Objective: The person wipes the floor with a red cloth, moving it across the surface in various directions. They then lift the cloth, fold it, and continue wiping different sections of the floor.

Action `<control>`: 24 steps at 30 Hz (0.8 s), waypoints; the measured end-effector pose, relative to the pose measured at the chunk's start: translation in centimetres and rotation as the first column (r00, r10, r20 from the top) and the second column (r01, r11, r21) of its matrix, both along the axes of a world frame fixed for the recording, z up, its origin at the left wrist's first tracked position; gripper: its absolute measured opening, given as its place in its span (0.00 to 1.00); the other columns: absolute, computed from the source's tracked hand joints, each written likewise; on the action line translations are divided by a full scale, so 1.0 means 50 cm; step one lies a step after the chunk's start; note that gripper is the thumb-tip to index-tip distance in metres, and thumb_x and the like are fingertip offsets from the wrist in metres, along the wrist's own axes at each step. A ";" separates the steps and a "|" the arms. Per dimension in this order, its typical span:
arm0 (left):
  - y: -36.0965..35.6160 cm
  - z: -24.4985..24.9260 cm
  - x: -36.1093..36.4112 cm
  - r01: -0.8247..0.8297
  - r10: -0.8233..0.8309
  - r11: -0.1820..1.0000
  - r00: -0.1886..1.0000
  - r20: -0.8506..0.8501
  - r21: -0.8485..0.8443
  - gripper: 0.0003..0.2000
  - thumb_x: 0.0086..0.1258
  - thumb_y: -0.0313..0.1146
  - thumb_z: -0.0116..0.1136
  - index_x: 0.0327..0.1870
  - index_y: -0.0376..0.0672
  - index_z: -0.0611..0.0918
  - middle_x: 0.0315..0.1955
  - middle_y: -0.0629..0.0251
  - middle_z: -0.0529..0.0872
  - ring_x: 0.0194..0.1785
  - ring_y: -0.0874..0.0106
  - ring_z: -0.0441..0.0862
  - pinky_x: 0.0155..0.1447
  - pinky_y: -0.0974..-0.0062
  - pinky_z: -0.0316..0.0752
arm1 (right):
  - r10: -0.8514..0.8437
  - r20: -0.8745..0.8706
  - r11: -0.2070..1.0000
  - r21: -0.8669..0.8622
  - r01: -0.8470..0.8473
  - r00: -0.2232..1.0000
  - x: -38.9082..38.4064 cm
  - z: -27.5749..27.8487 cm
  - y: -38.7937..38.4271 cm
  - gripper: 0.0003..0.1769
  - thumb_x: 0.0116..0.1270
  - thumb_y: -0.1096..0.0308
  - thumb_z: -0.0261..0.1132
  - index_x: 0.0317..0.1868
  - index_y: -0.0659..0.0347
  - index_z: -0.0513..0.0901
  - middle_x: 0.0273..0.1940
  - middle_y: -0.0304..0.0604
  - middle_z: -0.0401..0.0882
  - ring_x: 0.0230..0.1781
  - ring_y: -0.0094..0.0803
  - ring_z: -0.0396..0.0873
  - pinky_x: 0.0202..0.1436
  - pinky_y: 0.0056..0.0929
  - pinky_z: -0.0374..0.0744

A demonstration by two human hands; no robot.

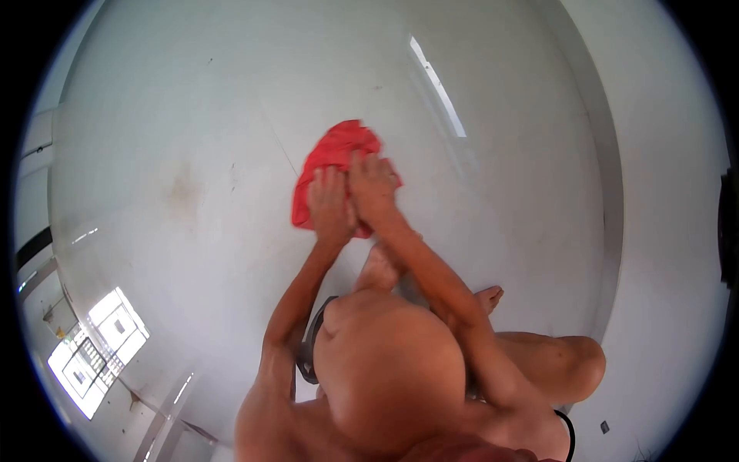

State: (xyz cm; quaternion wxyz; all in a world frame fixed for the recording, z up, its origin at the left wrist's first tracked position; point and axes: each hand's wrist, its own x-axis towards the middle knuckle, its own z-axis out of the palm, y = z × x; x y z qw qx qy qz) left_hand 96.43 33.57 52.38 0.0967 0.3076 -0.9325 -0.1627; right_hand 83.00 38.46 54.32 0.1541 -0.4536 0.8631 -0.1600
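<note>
A red cloth (339, 142) lies crumpled on the pale, glossy floor (493, 192) in front of me. On its near left part rests my left hand (331, 208), fingers stretched forward and lying flat. My right hand (372, 189) is right beside it, pressed down on the cloth with its fingers extended and slightly blurred. The cloth spreads out past both hands at the far side and to the left. What lies beneath the palms is hidden.
My bent knee (389, 362) and bare foot (490, 298) are close below my arms. A brownish stain (182, 189) marks the floor at left. A white wall (662, 231) runs along the right. Bright window shapes (100, 346) show at lower left.
</note>
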 end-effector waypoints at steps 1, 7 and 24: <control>0.017 0.002 -0.041 0.034 -0.033 0.999 0.998 -0.051 0.013 0.31 0.73 0.36 0.56 0.77 0.33 0.72 0.79 0.45 0.69 0.84 0.42 0.60 0.83 0.41 0.52 | -0.014 -0.042 1.000 -0.010 0.013 0.999 -0.040 0.006 0.024 0.33 0.63 0.67 0.71 0.68 0.62 0.74 0.54 0.54 0.79 0.54 0.56 0.81 0.53 0.55 0.82; 0.085 0.019 -0.327 0.326 -0.280 0.930 0.927 -0.248 0.167 0.27 0.70 0.32 0.59 0.71 0.35 0.78 0.73 0.48 0.75 0.81 0.45 0.65 0.82 0.45 0.59 | -0.509 -0.181 0.858 -0.036 0.512 0.841 -0.253 -0.012 0.170 0.21 0.78 0.55 0.60 0.66 0.52 0.76 0.57 0.56 0.79 0.54 0.58 0.82 0.48 0.59 0.83; -0.061 0.008 0.092 -0.005 0.006 1.000 0.998 0.063 -0.022 0.32 0.70 0.31 0.60 0.77 0.36 0.73 0.80 0.50 0.68 0.86 0.47 0.57 0.86 0.45 0.51 | -0.022 0.024 0.995 -0.096 0.024 0.999 0.078 0.037 -0.054 0.23 0.65 0.69 0.68 0.59 0.63 0.76 0.53 0.57 0.78 0.50 0.53 0.82 0.46 0.49 0.83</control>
